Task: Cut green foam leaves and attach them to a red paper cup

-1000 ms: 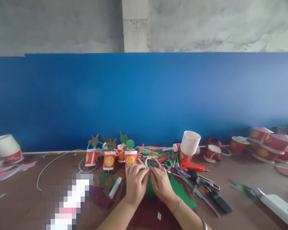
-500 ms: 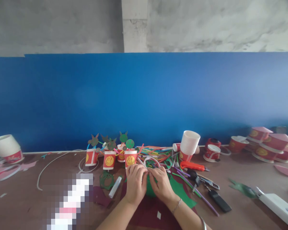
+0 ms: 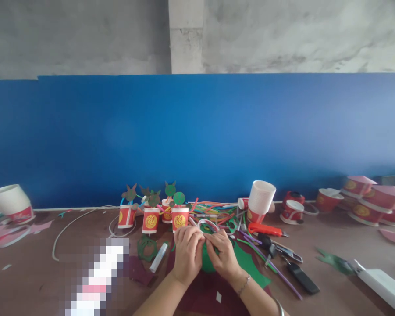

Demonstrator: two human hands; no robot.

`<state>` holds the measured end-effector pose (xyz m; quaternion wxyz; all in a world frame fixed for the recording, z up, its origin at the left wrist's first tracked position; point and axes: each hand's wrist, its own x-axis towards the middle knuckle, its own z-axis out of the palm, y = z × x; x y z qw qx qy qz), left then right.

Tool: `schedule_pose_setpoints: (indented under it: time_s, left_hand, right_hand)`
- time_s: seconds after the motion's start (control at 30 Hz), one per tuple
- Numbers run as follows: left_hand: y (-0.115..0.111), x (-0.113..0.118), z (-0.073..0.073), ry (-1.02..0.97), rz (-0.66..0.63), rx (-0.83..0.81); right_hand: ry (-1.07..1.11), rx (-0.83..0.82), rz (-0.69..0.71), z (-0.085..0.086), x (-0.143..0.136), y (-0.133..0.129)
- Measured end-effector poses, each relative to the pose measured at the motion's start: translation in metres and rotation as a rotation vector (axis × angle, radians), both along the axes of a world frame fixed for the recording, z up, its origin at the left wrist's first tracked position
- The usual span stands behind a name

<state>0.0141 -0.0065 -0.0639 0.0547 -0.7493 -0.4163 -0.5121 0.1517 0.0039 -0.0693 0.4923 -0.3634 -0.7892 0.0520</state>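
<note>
My left hand [image 3: 188, 251] and my right hand [image 3: 224, 255] meet at the fingertips over the middle of the table. Both are closed in a pinch, and whatever lies between the fingers is too small or hidden to make out. Below them is green paper [image 3: 250, 263] on a maroon sheet [image 3: 197, 293]. Just beyond the fingers stands a pale looped strip [image 3: 208, 223]. A white glue stick [image 3: 158, 258] and a green paper offcut [image 3: 147, 248] lie left of my left hand.
Red paper cups [image 3: 150, 220] with green animal heads stand behind my hands. Nearby are a heap of coloured strips [image 3: 213, 206], a white cup stack [image 3: 261, 197], an orange utility knife [image 3: 266, 229] and keys with a black fob [image 3: 303, 278]. Pink-topped cups [image 3: 386, 195] stand far right.
The whole view has shifted slightly. Both hands stay pinched together in nearly the same place, and nothing else has visibly moved.
</note>
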Motion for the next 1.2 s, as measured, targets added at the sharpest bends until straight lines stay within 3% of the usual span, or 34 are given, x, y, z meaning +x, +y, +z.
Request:
schedule_pose_setpoints:
  time_s: [0.3,0.57,0.77,0.9,1.03,1.13,1.2]
  left_hand:
    - [0.001,-0.002,-0.002,-0.008,0.018,0.028]
    - [0.000,0.003,-0.006,-0.119,0.043,0.042]
    - [0.013,-0.008,-0.010,-0.361,0.142,0.074]
    - [0.021,-0.015,-0.010,-0.346,0.140,0.055]
    - [0.021,-0.016,-0.009,-0.307,0.129,0.053]
    - [0.020,-0.016,-0.008,-0.291,0.138,0.044]
    - [0.020,-0.016,-0.008,-0.273,0.136,0.018]
  right_hand:
    - [0.128,-0.087,-0.026,-0.001,-0.003,-0.004]
    - [0.047,0.001,-0.108,-0.002,-0.015,-0.008]
    - [0.074,0.094,-0.392,-0.009,0.012,0.015]
    - [-0.141,0.059,-0.530,-0.013,0.032,0.029]
    - [-0.243,0.006,-0.611,-0.019,0.033,0.032]
    - [-0.228,0.008,-0.577,-0.018,0.026,0.029]
    - [-0.240,0.003,-0.440,-0.014,0.020,0.024]
